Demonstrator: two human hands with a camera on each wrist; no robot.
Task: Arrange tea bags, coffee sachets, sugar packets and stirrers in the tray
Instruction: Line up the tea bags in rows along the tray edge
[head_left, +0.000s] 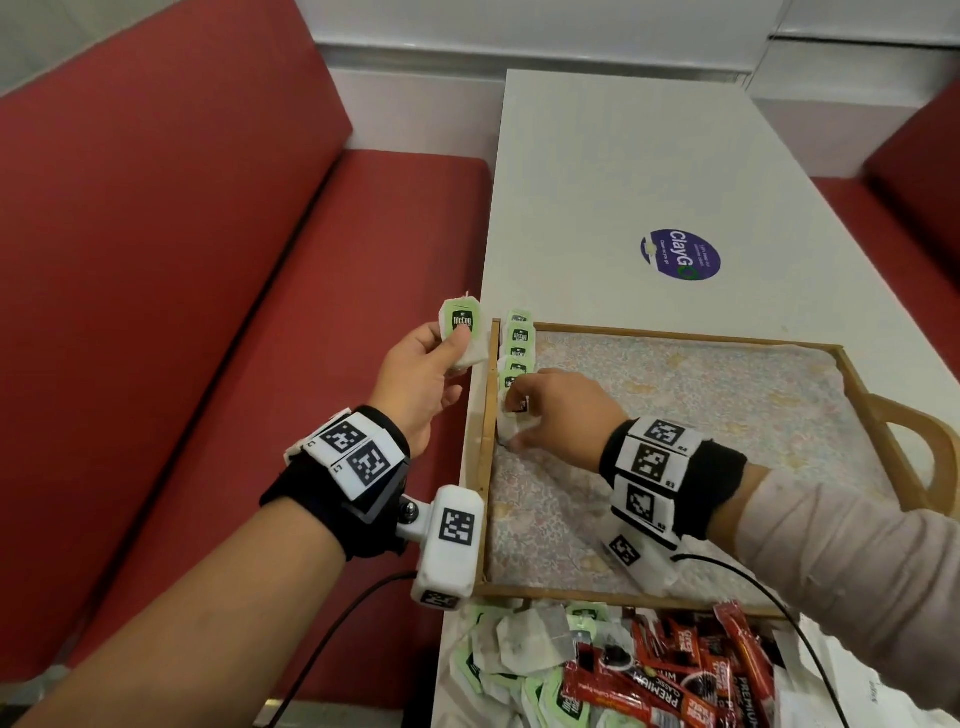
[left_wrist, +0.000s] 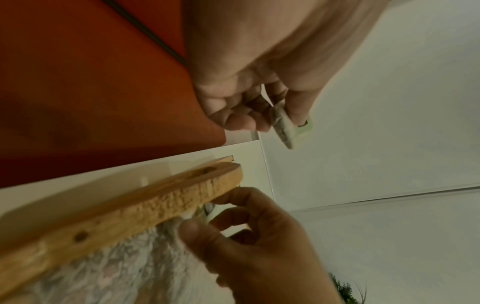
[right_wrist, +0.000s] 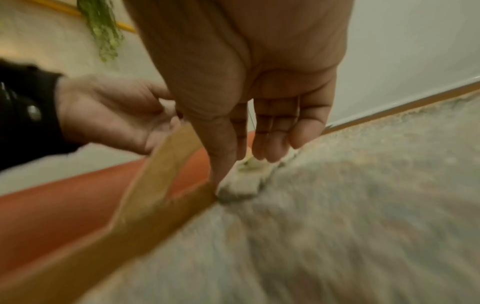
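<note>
A wooden tray (head_left: 675, 332) lined with floral cloth lies on the white table. Several green-labelled tea bags (head_left: 519, 340) stand in a row along its left wall. At the near end of that row my right hand (head_left: 517, 410) pinches a tea bag (right_wrist: 241, 186), thumb against the tray wall (right_wrist: 155, 207) and fingertips over the bag's tag. My left hand (head_left: 452, 345) hovers just outside the tray's left rim (left_wrist: 130, 211) and grips a tea bag (head_left: 461, 317) between thumb and fingers, its label facing up. That held tea bag (left_wrist: 284, 131) shows edge-on in the left wrist view.
A loose pile of tea bags (head_left: 519, 654) and red coffee sachets (head_left: 691, 670) lies on the table in front of the tray's near rim. A red bench (head_left: 208, 312) runs along the table's left side. The tray handle (head_left: 930, 457) sticks out at the right.
</note>
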